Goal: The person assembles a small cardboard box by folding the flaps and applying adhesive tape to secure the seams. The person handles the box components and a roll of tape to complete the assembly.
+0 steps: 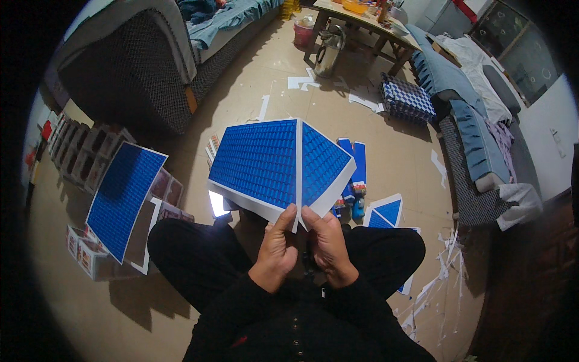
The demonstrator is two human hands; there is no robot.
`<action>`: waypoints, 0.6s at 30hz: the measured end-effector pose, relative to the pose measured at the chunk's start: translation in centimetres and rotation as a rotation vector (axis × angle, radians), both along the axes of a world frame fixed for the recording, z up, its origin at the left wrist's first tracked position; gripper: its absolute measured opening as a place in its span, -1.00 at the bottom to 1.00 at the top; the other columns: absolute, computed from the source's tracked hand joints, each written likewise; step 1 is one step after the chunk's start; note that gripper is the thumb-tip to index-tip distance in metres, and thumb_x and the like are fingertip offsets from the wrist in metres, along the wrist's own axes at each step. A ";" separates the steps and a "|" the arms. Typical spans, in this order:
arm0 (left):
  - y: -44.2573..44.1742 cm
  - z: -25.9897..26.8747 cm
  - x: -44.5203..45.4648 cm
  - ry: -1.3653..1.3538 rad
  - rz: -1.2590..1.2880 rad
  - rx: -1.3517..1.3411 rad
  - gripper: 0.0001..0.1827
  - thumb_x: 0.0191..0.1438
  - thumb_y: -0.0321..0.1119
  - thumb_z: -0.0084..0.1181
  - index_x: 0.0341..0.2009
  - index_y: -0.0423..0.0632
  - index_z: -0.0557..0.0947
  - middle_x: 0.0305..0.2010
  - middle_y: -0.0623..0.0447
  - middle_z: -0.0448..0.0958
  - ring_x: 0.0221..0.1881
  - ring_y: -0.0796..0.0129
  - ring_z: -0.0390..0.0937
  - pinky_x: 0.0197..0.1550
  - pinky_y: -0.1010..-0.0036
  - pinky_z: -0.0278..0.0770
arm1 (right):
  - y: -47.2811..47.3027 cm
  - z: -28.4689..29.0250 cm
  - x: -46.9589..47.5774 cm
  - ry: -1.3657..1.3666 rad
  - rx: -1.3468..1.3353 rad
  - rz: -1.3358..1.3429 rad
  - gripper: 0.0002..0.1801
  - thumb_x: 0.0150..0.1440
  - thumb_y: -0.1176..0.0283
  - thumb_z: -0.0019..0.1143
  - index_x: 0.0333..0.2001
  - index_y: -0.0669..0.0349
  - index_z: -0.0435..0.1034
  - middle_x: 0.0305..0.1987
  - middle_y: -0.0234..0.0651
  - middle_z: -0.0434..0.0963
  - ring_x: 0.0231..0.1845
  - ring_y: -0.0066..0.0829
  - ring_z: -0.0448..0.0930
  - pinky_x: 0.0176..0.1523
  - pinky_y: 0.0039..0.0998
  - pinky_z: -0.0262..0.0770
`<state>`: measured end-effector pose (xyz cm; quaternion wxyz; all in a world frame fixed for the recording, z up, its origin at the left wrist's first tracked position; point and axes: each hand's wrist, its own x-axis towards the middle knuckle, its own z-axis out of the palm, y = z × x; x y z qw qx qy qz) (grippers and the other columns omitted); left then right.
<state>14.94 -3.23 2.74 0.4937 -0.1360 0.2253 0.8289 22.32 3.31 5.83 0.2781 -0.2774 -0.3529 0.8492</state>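
Observation:
A folded paper sheet printed with blue roof tiles (255,158) is raised before me, with a white crease strip between its larger left panel and smaller right panel. My left hand (276,253) pinches its lower white edge just left of the crease. My right hand (330,246) grips the edge just right of the crease, thumb on top. Behind the sheet, blue boxes (359,158) lie on the floor, partly hidden. Another blue tile-printed sheet (126,199) leans over paper model pieces (86,258) at my left. Smaller blue-and-white cut pieces (384,212) lie by my right knee.
Stacked paper model boxes (86,149) stand at the far left, beside a sofa (126,68). White paper strips (445,267) litter the right floor. Further off are a checkered box (407,98), a metal flask (329,52), a red bucket (302,35) and a wooden table (362,19).

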 end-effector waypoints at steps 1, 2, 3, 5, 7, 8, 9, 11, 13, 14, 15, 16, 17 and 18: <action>-0.1 0.5 0.0 0.007 -0.007 -0.011 -0.31 -0.07 -0.40 0.39 0.16 0.00 0.36 0.11 0.05 0.42 0.20 0.12 0.29 0.31 -0.04 0.17 | 0.1 0.1 0.0 -0.005 0.006 0.001 -0.68 0.22 0.39 0.11 -0.02 0.37 0.39 -0.10 -0.26 0.56 -0.09 -0.48 0.57 0.04 -0.44 0.49; -0.3 1.1 0.0 0.014 -0.014 -0.022 -0.29 -0.08 -0.40 0.39 0.17 0.01 0.35 0.11 0.05 0.41 0.20 0.11 0.28 0.32 -0.03 0.15 | 0.1 0.0 0.1 -0.014 0.003 0.017 -0.66 0.22 0.39 0.09 0.02 0.37 0.36 -0.05 -0.25 0.54 -0.04 -0.46 0.55 0.10 -0.41 0.45; -0.4 1.5 0.1 0.021 -0.021 -0.034 -0.28 -0.08 -0.40 0.40 0.18 0.01 0.34 0.12 0.04 0.40 0.21 0.11 0.27 0.34 -0.02 0.13 | 0.1 -0.3 0.2 -0.023 0.000 0.034 -0.63 0.23 0.40 0.07 0.05 0.37 0.33 0.01 -0.24 0.52 0.00 -0.44 0.53 0.15 -0.38 0.40; -0.4 1.5 0.1 0.002 -0.006 -0.020 -0.41 -0.03 -0.45 0.34 0.10 -0.02 0.40 0.03 0.07 0.47 0.13 0.22 0.37 0.29 0.15 0.23 | 0.1 -0.4 0.3 -0.038 0.002 0.043 -0.61 0.24 0.40 0.05 0.09 0.38 0.31 0.05 -0.23 0.50 0.04 -0.42 0.52 0.20 -0.35 0.37; -0.4 1.2 0.1 -0.017 -0.006 -0.010 -0.47 0.00 -0.47 0.31 0.07 -0.04 0.43 -0.01 0.09 0.51 0.09 0.28 0.42 0.26 0.24 0.28 | 0.0 -0.4 0.2 -0.050 0.010 0.030 -0.62 0.24 0.41 0.05 0.08 0.39 0.32 0.04 -0.22 0.51 0.02 -0.42 0.53 0.17 -0.36 0.40; -0.4 1.1 0.1 -0.027 -0.013 -0.006 -0.47 0.00 -0.47 0.31 0.08 -0.05 0.43 -0.01 0.09 0.51 0.09 0.28 0.42 0.26 0.25 0.28 | 0.0 -0.4 0.2 -0.044 -0.003 0.028 -0.62 0.24 0.41 0.05 0.07 0.39 0.32 0.03 -0.22 0.51 0.01 -0.42 0.53 0.16 -0.37 0.41; -0.4 0.9 0.1 -0.036 -0.021 -0.002 -0.47 0.00 -0.46 0.31 0.08 -0.05 0.42 -0.01 0.09 0.51 0.09 0.28 0.42 0.26 0.26 0.28 | 0.0 -0.5 0.2 -0.037 -0.016 0.025 -0.63 0.24 0.41 0.05 0.07 0.39 0.32 0.03 -0.22 0.51 0.00 -0.42 0.54 0.15 -0.37 0.42; -0.5 0.7 0.1 -0.027 -0.035 -0.028 -0.47 0.00 -0.46 0.31 0.08 -0.05 0.43 -0.01 0.09 0.51 0.09 0.28 0.42 0.26 0.26 0.27 | -0.1 -0.6 0.3 -0.030 -0.035 0.024 -0.63 0.24 0.41 0.06 0.07 0.39 0.33 0.02 -0.22 0.52 -0.01 -0.43 0.54 0.13 -0.37 0.43; -0.5 0.3 0.1 -0.017 -0.052 -0.038 -0.48 0.01 -0.46 0.30 0.08 -0.06 0.43 -0.02 0.09 0.51 0.08 0.28 0.43 0.25 0.27 0.28 | 0.0 -0.6 0.5 -0.031 -0.045 0.029 -0.63 0.23 0.42 0.07 0.07 0.39 0.33 0.02 -0.21 0.52 -0.01 -0.43 0.54 0.13 -0.37 0.44; -0.5 0.0 0.1 -0.009 -0.062 -0.035 -0.49 0.02 -0.46 0.30 0.08 -0.06 0.43 -0.02 0.08 0.51 0.07 0.27 0.44 0.24 0.27 0.29 | 0.0 -0.5 0.5 -0.033 -0.037 0.032 -0.63 0.24 0.40 0.06 0.06 0.39 0.33 0.01 -0.22 0.52 -0.01 -0.42 0.54 0.12 -0.37 0.43; -0.5 -0.2 0.0 -0.001 -0.069 -0.034 -0.49 0.02 -0.46 0.29 0.08 -0.07 0.43 -0.03 0.07 0.51 0.06 0.27 0.44 0.24 0.27 0.30 | 0.0 -0.5 0.5 -0.034 -0.031 0.038 -0.62 0.24 0.38 0.06 0.06 0.38 0.33 0.01 -0.22 0.52 -0.02 -0.41 0.55 0.12 -0.37 0.43; -0.5 -0.5 0.0 0.012 -0.063 -0.024 -0.50 0.03 -0.45 0.29 0.07 -0.08 0.43 -0.02 0.06 0.52 0.05 0.26 0.45 0.22 0.28 0.32 | 0.0 -0.4 0.6 -0.035 -0.024 0.044 -0.62 0.25 0.36 0.05 0.06 0.38 0.33 0.00 -0.23 0.52 -0.02 -0.41 0.55 0.12 -0.36 0.43; -0.5 -0.8 0.0 0.026 -0.057 -0.014 -0.50 0.03 -0.45 0.28 0.07 -0.09 0.43 -0.02 0.05 0.52 0.04 0.26 0.46 0.21 0.28 0.34 | 0.1 -0.3 0.6 -0.067 -0.022 0.071 -0.62 0.26 0.32 0.04 0.04 0.38 0.34 -0.01 -0.24 0.52 -0.03 -0.40 0.55 0.12 -0.36 0.43; -0.4 -0.8 -0.1 0.039 -0.051 0.001 -0.51 0.04 -0.45 0.28 0.07 -0.10 0.43 -0.01 0.04 0.52 0.03 0.25 0.47 0.19 0.28 0.36 | 0.4 -0.1 0.6 -0.100 -0.016 0.096 -0.61 0.26 0.28 0.02 0.03 0.38 0.35 -0.03 -0.25 0.53 -0.04 -0.40 0.55 0.12 -0.35 0.42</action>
